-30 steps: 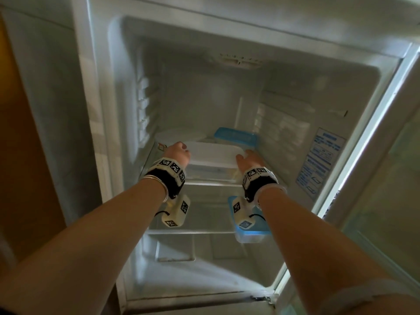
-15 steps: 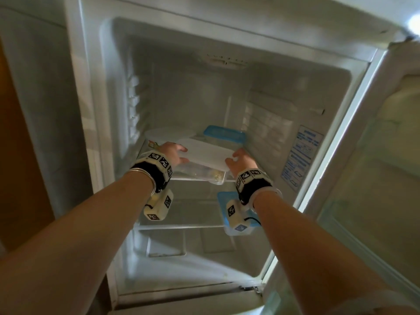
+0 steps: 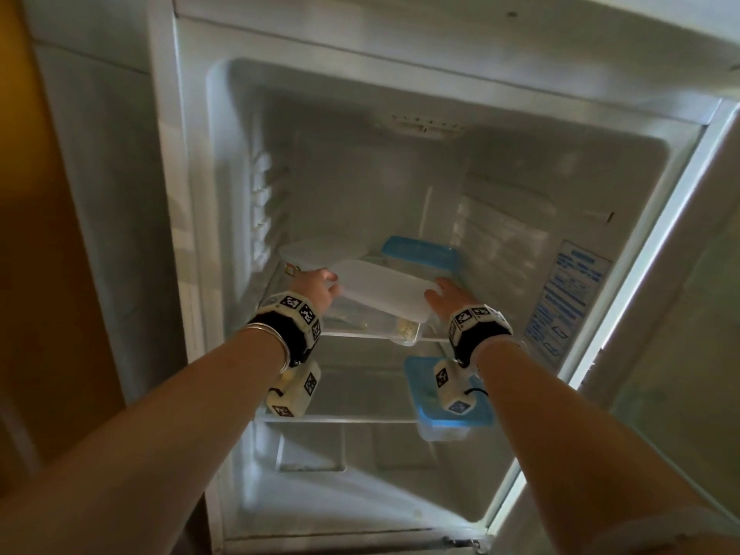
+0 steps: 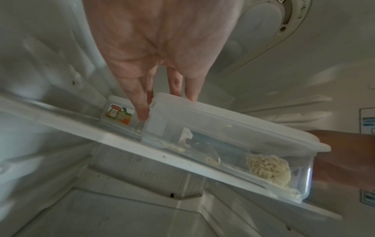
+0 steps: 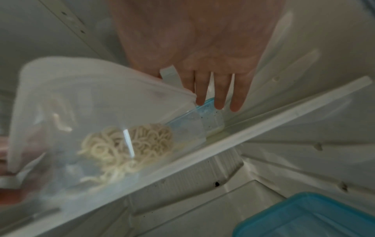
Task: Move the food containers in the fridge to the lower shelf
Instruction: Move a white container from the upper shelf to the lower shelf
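Note:
A clear container [image 3: 384, 290] with a white lid and noodles [image 4: 267, 168] inside sits tilted on the upper shelf [image 3: 360, 334]. Its front right corner sticks out past the shelf edge. My left hand [image 3: 334, 286] holds its left end, thumb on the lid and fingers [image 4: 142, 110] straight down the end wall. My right hand [image 3: 434, 292] holds the right end the same way, with its fingers [image 5: 219, 96] reaching past the lid rim. A blue-lidded container [image 3: 420, 252] and a white-lidded container [image 3: 308, 250] stand behind it.
The lower shelf [image 3: 340, 420] carries another blue-lidded container [image 3: 476, 418] at its right. The space to the left of that container shows only bare shelf. The fridge door [image 3: 680, 314] stands open on the right, and the side walls are close to both hands.
The clear container has come forward between my hands and tilted, so its front corner now overhangs the upper shelf edge. Both hands drew back with it.

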`<state>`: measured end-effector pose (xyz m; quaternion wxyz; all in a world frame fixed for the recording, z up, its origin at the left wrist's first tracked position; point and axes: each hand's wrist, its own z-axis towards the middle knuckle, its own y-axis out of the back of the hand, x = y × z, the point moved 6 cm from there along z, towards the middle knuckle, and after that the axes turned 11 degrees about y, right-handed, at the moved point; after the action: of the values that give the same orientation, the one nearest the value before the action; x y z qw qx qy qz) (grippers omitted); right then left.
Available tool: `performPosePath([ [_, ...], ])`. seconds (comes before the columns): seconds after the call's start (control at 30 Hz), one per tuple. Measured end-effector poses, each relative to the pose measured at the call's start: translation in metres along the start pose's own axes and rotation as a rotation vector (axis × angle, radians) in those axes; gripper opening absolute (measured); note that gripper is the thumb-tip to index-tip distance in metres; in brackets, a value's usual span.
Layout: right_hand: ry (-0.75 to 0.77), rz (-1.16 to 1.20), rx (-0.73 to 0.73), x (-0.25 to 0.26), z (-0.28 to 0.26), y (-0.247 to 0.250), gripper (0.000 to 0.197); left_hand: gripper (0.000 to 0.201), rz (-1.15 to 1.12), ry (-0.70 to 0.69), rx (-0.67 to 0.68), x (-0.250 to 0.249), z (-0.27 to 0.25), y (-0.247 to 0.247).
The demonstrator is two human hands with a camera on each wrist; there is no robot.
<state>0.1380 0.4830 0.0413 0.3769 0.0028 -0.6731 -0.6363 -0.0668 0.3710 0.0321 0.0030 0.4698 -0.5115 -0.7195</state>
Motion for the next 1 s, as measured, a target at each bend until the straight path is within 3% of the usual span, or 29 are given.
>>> performPosePath([
  [0.33,-0.040,0.169,-0.057,-0.002,-0.007,-0.005,0.039,0.044,-0.133,0.132,0.011,0.005,0.004,-0.001],
  [0.5,-0.046,0.206,-0.028,0.001,-0.017,-0.011,0.025,0.051,-0.084,0.171,0.000,0.001,-0.007,0.000],
  [0.67,-0.009,0.177,0.033,0.013,-0.030,-0.016,0.044,0.044,-0.122,0.182,0.056,-0.001,-0.016,-0.011],
  [0.87,0.022,0.269,0.029,0.025,-0.040,-0.021,0.043,0.044,-0.297,0.252,0.171,-0.004,-0.031,-0.021],
  [1.0,-0.021,0.297,0.002,0.026,-0.042,-0.021,0.042,0.041,-0.328,0.254,0.137,-0.004,-0.039,-0.018],
])
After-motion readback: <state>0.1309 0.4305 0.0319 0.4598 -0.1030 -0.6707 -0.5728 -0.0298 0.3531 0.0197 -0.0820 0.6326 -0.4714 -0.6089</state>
